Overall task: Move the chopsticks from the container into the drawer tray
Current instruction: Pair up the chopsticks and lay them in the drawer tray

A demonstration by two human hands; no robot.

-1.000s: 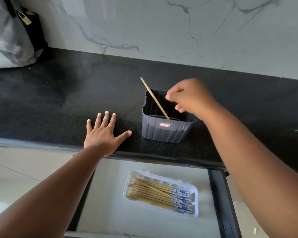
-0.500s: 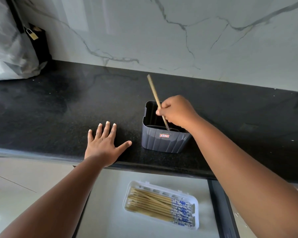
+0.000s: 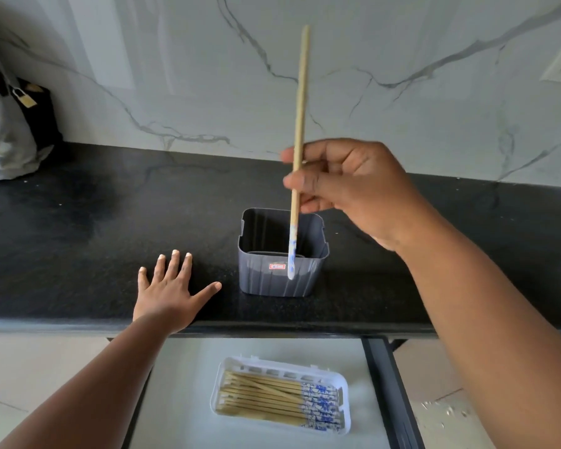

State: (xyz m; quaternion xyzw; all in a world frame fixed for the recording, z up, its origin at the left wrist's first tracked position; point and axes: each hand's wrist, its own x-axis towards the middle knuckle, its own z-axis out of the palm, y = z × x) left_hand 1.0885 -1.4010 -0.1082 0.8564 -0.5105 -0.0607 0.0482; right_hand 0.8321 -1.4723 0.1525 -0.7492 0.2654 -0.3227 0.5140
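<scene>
The right hand (image 3: pixel 347 186) pinches one chopstick (image 3: pixel 298 150) nearly upright above the grey container (image 3: pixel 282 254), its blue-patterned end low over the opening. Left of the container, the left hand (image 3: pixel 169 293) lies flat, fingers spread. Nearer than the container, the white tray (image 3: pixel 344 384) holds more chopsticks (image 3: pixel 266 400).

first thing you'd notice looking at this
The right hand holds one chopstick nearly upright above the grey container on the black counter. Below, the white tray in the open drawer holds a row of chopsticks. The left hand lies flat on the counter.
</scene>
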